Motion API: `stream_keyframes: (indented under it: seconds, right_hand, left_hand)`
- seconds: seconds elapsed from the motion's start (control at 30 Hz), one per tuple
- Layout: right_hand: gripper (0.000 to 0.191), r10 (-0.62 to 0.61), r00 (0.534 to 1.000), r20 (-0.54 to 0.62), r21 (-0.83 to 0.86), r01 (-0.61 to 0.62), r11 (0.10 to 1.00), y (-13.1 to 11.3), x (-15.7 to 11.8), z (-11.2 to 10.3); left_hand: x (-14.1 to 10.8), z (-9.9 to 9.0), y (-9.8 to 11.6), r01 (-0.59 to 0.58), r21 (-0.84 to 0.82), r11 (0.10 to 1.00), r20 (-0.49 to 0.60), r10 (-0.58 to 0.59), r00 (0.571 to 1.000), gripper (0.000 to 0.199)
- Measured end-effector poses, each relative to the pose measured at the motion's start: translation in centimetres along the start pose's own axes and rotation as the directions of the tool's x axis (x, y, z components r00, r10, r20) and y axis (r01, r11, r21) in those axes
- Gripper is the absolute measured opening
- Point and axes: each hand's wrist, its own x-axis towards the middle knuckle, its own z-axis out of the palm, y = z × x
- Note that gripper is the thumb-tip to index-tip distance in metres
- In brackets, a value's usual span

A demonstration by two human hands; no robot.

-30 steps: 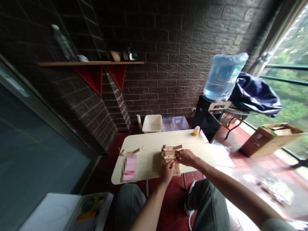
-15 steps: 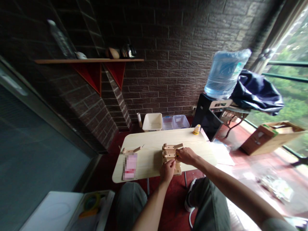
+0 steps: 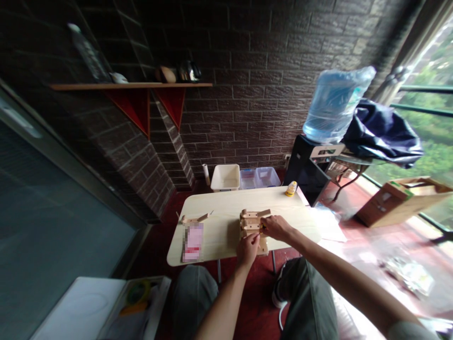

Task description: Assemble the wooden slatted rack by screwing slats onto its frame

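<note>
In the head view, with clock directions taken from the wooden frame [image 3: 250, 220] on the pale table [image 3: 215, 204], a small yellow-and-white bottle [image 3: 291, 189] stood at two, near the far edge. A separate wooden piece [image 3: 194, 220] lay at nine, and just below it was a pink packet [image 3: 194, 241], too blurred to read. Beyond the table, a cream tub [image 3: 225, 176] sat at eleven and clear tubs [image 3: 267, 177] at twelve. The black water dispenser [image 3: 300, 163] stood between one and two, topped by a blue water jug [image 3: 331, 111]; a cardboard box [image 3: 392, 203] was well off at three. The hands themselves blocked the frame's near and right parts.

The left forearm reached up from seven o'clock, the right slanted in from four, and the hands met close together over the frame.

The left hand [image 3: 248, 249], at six, had thumb and fingers drawn together at the frame's near part; whether it gripped anything cannot be told. The right hand [image 3: 277, 227], at three, was curled closed around a small yellow thing [image 3: 262, 226], mostly hidden by the fingers.
</note>
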Motion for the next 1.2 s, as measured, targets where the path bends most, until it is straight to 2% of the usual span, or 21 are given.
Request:
stream_keyframes:
  seconds: [0.3, 0.47, 0.63, 0.87, 1.0, 1.2]
  right_hand:
    - [0.032, -0.074, 0.997, 0.002, 0.057, 0.074, 0.996, 0.7, -0.4, -0.4]
    - [0.03, -0.073, 0.997, -0.016, 0.045, 0.074, 0.996, 0.5, -0.7, -0.6]
    - [0.028, -0.078, 0.997, 0.011, 0.03, 0.078, 0.997, 0.1, -0.5, -0.4]
    - [0.025, -0.108, 0.993, 0.045, 0.018, 0.107, 0.994, -0.2, 0.5, -0.8]
    - [0.025, -0.104, 0.994, 0.031, 0.018, 0.103, 0.994, 0.0, 0.5, -0.9]
    - [0.025, -0.103, 0.995, 0.009, 0.033, 0.103, 0.994, 1.3, 0.1, 0.0]
  left_hand:
    - [-0.2, 0.2, -0.3, -0.042, -0.044, 0.998, 0.023, 0.043, 0.999, 0.026]
    - [-0.1, 0.1, -0.3, -0.035, -0.02, 0.999, 0.047, 0.036, 0.998, 0.027]
    - [0.0, 0.3, -0.8, -0.05, 0.004, 0.999, 0.078, 0.05, 0.996, 0.03]
    - [-0.1, 0.9, -1.1, -0.069, 0.044, 0.997, -0.017, 0.07, 0.997, 0.03]
    - [-0.3, 0.9, -0.8, -0.079, 0.087, 0.993, -0.023, 0.081, 0.996, 0.027]
    - [-0.1, 1.3, -0.3, -0.061, 0.138, 0.989, -0.027, 0.065, 0.998, 0.026]
